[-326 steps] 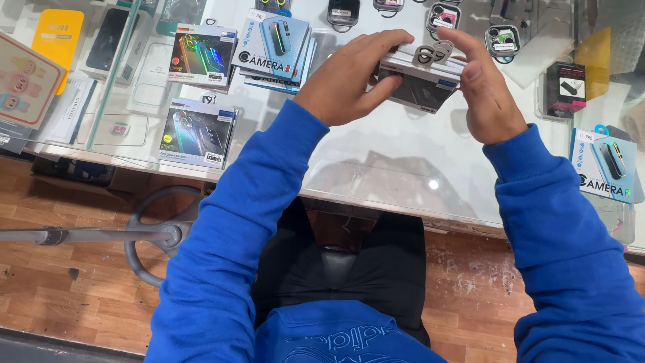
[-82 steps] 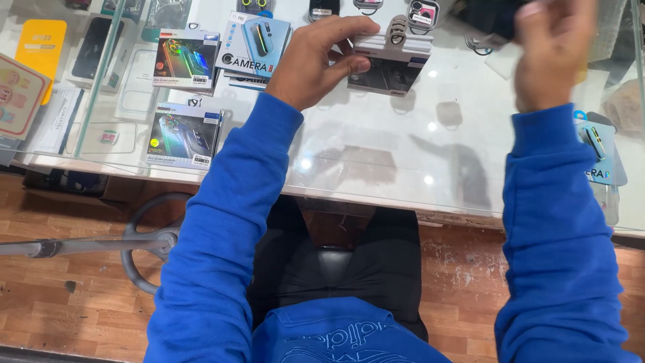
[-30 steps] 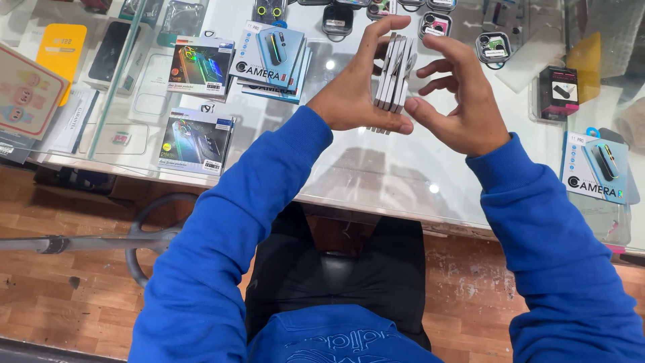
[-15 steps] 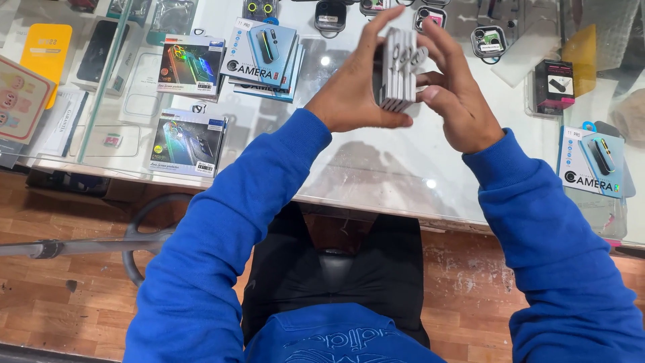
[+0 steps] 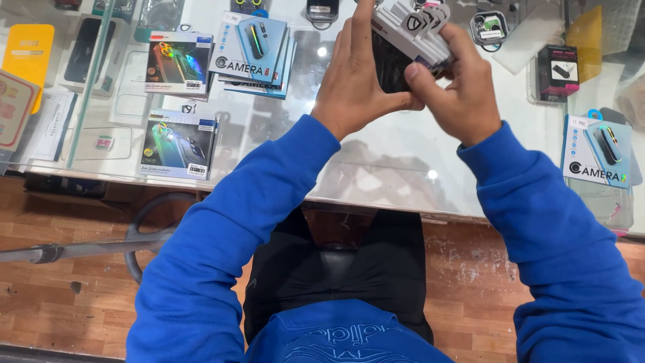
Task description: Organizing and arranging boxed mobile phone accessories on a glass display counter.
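Here, head view, one item in hand: a stack of small flat packets (image 5: 411, 35), white edges with a dark face, held tilted above the glass counter (image 5: 376, 181) near the top of the frame. Left hand (image 5: 355, 84): palm and fingers wrapped against the left and under side of the stack, thumb pressed beneath it, closed firmly on it. Right hand (image 5: 457, 94): fingers curled over the right and upper edge of the same stack, thumb meeting the left thumb at its lower corner; also closed on it. Both arms in blue sleeves (image 5: 222, 242). Left of the grip, lying flat on the counter: a fanned pile of light blue boxes (image 5: 254, 50), then two boxes with rainbow-coloured pictures (image 5: 176, 62), one above the other. Far left of the grip: a yellow phone case (image 5: 25, 50) under the glass. Right of the grip: a small black packet (image 5: 557, 70), and lower right another light blue box (image 5: 596, 153). Just above and right of the stack: a small clear packet (image 5: 489, 27). Below the grip, under the counter edge: wooden floor (image 5: 80, 296).
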